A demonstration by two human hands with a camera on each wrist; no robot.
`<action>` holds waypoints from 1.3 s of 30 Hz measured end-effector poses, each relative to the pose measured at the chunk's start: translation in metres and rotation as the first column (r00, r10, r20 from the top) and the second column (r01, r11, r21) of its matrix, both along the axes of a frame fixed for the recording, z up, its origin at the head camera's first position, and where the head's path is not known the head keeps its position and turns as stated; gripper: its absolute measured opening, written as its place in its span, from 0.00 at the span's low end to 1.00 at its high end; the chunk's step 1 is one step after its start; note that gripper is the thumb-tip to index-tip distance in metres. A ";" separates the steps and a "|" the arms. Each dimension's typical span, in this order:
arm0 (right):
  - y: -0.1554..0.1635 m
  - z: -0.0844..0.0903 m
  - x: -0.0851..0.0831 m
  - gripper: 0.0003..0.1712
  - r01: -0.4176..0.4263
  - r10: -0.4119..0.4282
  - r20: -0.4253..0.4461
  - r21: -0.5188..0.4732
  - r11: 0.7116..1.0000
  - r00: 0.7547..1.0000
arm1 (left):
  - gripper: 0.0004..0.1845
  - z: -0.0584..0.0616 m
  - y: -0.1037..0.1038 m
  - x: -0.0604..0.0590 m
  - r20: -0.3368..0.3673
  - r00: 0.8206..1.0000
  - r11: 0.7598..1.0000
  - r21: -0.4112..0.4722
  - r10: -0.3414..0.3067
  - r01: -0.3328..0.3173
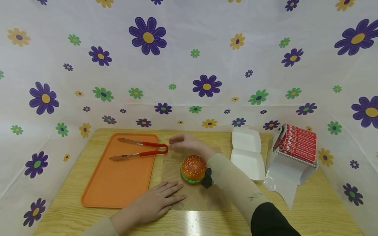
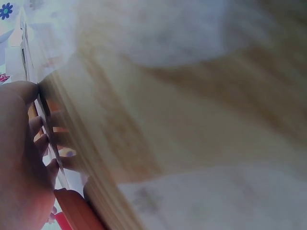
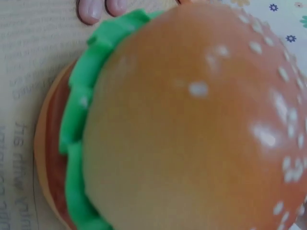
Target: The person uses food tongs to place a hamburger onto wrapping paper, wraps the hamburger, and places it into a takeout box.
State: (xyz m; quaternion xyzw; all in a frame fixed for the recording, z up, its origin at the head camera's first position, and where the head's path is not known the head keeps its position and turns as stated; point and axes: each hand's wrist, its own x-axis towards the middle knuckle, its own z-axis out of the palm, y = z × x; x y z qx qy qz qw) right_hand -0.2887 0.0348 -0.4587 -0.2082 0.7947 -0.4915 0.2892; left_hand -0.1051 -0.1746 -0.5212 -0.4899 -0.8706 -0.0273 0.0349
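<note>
A toy hamburger [image 1: 193, 167] with a sesame bun and a green lettuce frill sits on a brown printed paper sheet [image 1: 203, 201]. In the right wrist view the bun [image 3: 192, 120] fills most of the picture. My left hand [image 1: 156, 201] lies palm down, fingers straight, over the paper's front left part; its fingertips [image 3: 90, 10] show at the top of the right wrist view. Behind the burger, my right hand [image 1: 190, 144] reaches left at the paper's far edge, fingertips close to the bend of the red-handled tongs [image 1: 152, 153]. Nothing shows in its grasp.
The tongs lie across the back of an orange tray [image 1: 118, 183] on the left, their bend past its edge. An open white takeout box [image 1: 246, 160] stands right of the paper. Farther right is a spiral-bound stand [image 1: 298, 144] with red printed packaging. A flowered sheet surrounds the wooden table [image 1: 319, 209].
</note>
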 end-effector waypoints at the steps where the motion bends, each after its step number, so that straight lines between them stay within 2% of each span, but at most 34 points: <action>1: 0.001 0.000 0.000 0.28 0.008 -0.007 0.010 -0.009 1.000 1.000 | 0.27 0.000 0.000 0.000 -0.002 1.000 1.000 0.002 0.000 0.000; 7: 0.004 0.000 -0.002 0.27 0.020 -0.018 0.042 -0.042 0.999 0.999 | 0.27 0.000 -0.001 0.000 -0.014 1.000 1.000 0.012 0.002 -0.002; 11: 0.003 -0.003 -0.002 0.27 -0.003 0.004 0.043 -0.017 1.000 0.999 | 0.27 0.000 0.000 0.000 -0.010 1.000 1.000 0.012 0.004 -0.004; 17: -0.002 -0.002 -0.001 0.26 -0.043 0.044 -0.009 0.023 0.999 0.999 | 0.27 0.000 0.001 0.000 0.007 1.000 1.000 0.014 0.010 -0.010; 21: -0.005 -0.002 -0.001 0.26 -0.055 0.055 -0.014 0.030 0.998 0.998 | 0.27 -0.001 0.001 0.000 0.011 1.000 1.000 0.009 0.016 -0.016; 27: -0.006 -0.007 -0.004 0.26 -0.072 0.072 0.014 -0.005 0.997 0.997 | 0.28 -0.002 0.001 -0.001 0.024 0.999 1.000 0.012 0.024 -0.024; 35: -0.004 -0.010 -0.007 0.27 -0.167 0.168 0.022 -0.040 0.985 0.985 | 0.27 -0.003 0.000 -0.001 0.014 1.000 0.999 0.025 0.022 -0.022; 39: -0.003 -0.011 -0.007 0.27 -0.159 0.161 0.028 -0.050 0.986 0.987 | 0.27 -0.003 0.000 -0.001 0.013 1.000 1.000 0.021 0.018 -0.019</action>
